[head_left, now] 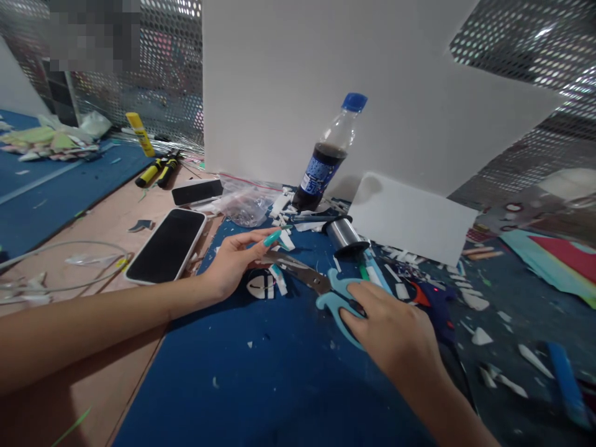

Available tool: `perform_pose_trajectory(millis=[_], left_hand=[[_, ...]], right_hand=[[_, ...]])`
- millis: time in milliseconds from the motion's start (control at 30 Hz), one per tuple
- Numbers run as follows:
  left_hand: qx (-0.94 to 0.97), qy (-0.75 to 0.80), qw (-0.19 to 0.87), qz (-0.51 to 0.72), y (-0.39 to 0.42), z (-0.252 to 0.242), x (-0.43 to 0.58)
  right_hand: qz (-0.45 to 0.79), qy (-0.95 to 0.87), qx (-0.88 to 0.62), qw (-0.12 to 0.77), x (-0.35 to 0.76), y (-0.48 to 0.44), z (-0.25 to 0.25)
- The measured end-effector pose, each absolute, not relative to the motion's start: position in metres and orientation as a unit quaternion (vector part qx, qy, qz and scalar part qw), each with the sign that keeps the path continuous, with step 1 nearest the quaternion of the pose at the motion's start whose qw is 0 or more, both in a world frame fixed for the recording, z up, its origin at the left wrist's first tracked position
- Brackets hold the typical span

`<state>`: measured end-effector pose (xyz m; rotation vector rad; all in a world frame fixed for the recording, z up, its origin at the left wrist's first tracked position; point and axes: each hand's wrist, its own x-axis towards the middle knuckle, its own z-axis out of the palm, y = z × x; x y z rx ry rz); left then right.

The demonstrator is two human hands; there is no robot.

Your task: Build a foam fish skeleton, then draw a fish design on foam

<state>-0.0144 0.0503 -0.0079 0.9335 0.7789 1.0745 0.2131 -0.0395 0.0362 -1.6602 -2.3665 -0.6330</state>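
R hand (395,338) grips scissors (321,287) (bottle label (316,172) unreadable)

Left hand (233,264) lies forward, fingers loosely extended; right hand (395,338) palm down, fingers curled in a grip.

Bare forearms, with long teal-painted nails on the fingers (254,239) of the left hand (230,264).
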Motion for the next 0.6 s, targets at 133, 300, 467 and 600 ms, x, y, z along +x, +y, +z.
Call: perform_pose_trajectory(millis=[133,300,467,600], left_hand=[[0.411,0.348,0.69,0.483,0.0502,-0.0065,-0.0139],[0.402,0.355,0.688,0.489,0.0496,-0.0047,-0.0138],[0.396,0.36,0.689,0.488,0.0489,-0.004,-0.013],[0.385,0.37,0.682,0.499,0.049,-0.0046,-0.0124]], right_hand=[[-0.217,-0.798,-0.554,0.094,0.2124,-0.0386,0.0364],[-0.214,-0.802,-0.549,0.098,0.2123,-0.0379,0.0361],[-0.197,-0.806,-0.551,0.087,0.2134,-0.0384,0.0357],[-0.191,-0.797,-0.564,0.1,0.2121,-0.0367,0.0341]])
